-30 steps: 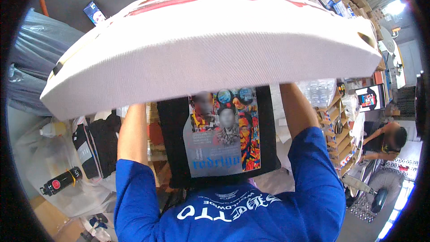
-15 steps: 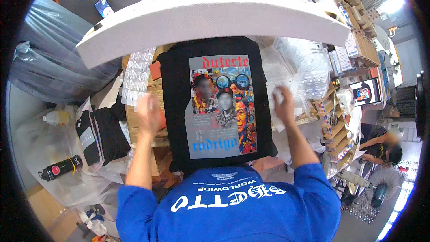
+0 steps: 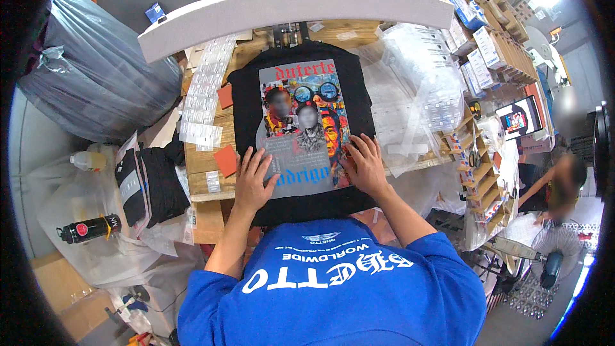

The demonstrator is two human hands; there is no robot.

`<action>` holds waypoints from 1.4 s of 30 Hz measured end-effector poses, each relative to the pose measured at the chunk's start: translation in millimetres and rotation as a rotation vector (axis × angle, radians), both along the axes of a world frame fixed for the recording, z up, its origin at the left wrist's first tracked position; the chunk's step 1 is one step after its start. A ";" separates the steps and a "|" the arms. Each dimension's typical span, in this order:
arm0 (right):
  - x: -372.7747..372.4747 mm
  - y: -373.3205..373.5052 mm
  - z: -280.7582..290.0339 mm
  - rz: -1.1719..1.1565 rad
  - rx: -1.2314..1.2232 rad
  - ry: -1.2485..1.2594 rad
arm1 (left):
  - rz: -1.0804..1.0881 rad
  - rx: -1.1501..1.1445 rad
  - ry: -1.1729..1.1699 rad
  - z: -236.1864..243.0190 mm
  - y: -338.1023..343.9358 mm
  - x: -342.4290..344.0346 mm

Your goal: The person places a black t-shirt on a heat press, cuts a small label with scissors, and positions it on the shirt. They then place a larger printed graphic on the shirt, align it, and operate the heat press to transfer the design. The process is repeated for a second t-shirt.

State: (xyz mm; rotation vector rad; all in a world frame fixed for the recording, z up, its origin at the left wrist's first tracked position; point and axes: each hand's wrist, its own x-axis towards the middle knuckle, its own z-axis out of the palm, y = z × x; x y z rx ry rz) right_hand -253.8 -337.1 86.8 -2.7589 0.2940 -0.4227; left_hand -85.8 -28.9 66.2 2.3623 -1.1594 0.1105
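Observation:
A black T-shirt [image 3: 250,109] lies spread out in front of me, its lower edge close to my body. On its chest sits a grey rectangular print [image 3: 272,128] with red and blue lettering and a colourful collage of faces. My left hand [image 3: 255,178] rests palm down at the print's lower left, fingers spread. At the lower right edge of the print, my right hand [image 3: 364,165] is also laid down with its fingers apart. Neither hand holds anything. The palms cover the lower corners of the print in part.
A long pale panel [image 3: 288,9] arches over the far side of the wooden table [image 3: 211,166]. Clear plastic [image 3: 423,90] lies on the right, beside cardboard compartments [image 3: 477,186] and a tablet [image 3: 517,118]. Folded black garments [image 3: 154,186] and a black bottle [image 3: 90,229] are left. Another person [image 3: 557,186] works far right.
Both hands have come down from beside the shirt onto the print's lower sides. The view has shifted, so the pale panel appears higher and smaller and more of the table shows behind the shirt.

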 end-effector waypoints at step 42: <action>-36.0 21.0 -8.6 0.002 -0.065 -0.003 | 0.054 -0.171 0.041 -14.5 15.4 -23.4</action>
